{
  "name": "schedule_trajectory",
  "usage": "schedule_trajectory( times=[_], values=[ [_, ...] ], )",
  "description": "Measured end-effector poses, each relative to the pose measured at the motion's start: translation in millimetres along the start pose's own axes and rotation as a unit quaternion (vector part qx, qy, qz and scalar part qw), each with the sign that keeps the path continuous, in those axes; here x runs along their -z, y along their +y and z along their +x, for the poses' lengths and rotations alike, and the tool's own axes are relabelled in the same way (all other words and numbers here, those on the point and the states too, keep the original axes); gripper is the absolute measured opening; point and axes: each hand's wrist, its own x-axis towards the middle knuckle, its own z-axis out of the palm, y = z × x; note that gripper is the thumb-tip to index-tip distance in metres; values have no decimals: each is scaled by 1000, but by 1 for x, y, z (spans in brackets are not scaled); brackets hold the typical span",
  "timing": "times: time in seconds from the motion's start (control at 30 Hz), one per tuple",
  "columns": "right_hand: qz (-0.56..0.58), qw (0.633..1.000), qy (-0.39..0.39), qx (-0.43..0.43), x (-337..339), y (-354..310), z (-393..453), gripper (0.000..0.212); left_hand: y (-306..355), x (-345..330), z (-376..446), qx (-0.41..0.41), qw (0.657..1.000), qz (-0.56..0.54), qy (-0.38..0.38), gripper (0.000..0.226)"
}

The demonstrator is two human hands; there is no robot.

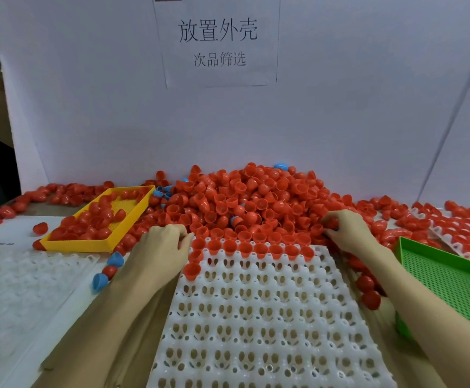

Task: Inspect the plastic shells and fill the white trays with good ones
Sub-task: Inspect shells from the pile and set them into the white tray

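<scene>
Red shells (pixel 245 197) heaped behind white tray (pixel 259 317); far row filled — rest empty.

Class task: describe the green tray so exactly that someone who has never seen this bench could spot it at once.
Start at the big heap of red shells against the white back wall. Come forward along its right side, past the right hand, to the bench's right edge. The green tray lies there, the only green thing, a perforated basket holding no shells, unlike the yellow tray.

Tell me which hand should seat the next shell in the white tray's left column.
Left, probably. The left hand sits at the white tray's far-left corner, beside the red shells already seated there. The right hand is across at the pile, fingers curled around a red shell.
</scene>
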Motion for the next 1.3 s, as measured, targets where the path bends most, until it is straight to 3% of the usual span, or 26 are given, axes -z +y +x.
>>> schedule_trajectory(
  times=[0.2,0.47,0.63,0.73,0.9,0.97,1.03,1.1,1.13,1.3],
  values=[
    [39,997,59,30,1,-3,-7,16,-1,-1,1,-9,1000,1,15,33],
    [163,972,167,-10,22,-14,-20,9,3,-1,0,-20,999,-1,46,26],
    [276,938,207,19,40,-47,-51,11,40,4,-12,-61,976,-198,63,15],
    [351,921,155,63,47,-70,-73,12,68,5,-26,-39,934,-352,-37,12],
    [423,898,20,120,57,-98,-104,14,96,1,-43,2,849,-495,-186,41],
    [414,895,-46,159,58,-106,-113,18,101,1,-45,45,777,-575,-250,50],
    [367,902,-90,208,55,-116,-124,21,102,2,-47,78,677,-657,-323,54],
    [326,906,-98,253,50,-124,-133,22,103,4,-50,111,619,-690,-358,59],
    [316,905,-101,265,49,-127,-135,22,104,5,-51,131,614,-690,-361,61],
    [335,903,-114,246,51,-124,-136,19,103,4,-49,160,648,-660,-345,46]
  ],
)
